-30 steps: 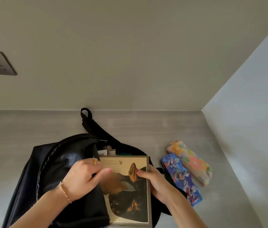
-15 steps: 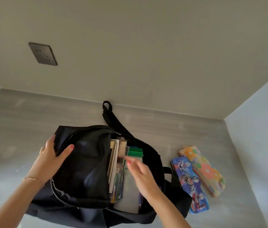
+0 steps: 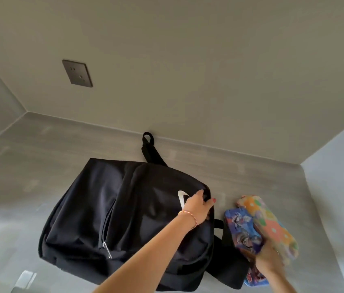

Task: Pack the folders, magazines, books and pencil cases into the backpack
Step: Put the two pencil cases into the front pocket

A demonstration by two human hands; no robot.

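backpack [image 3: 124,218] at counter [image 3: 40,155] centre | left hand [image 3: 198,206] grips its top flap to steady it | right hand [image 3: 270,259] at 4 o'clock closes on both pencil cases [image 3: 262,231] to pack them

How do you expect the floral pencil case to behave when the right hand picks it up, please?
The floral pencil case looks like soft printed fabric with rounded, uneven edges, so it will probably sag or squash rather than stay stiff. It rests partly on the blue cartoon pencil case, so lifting may nudge that one. The right hand is blurred; its grip is unclear.
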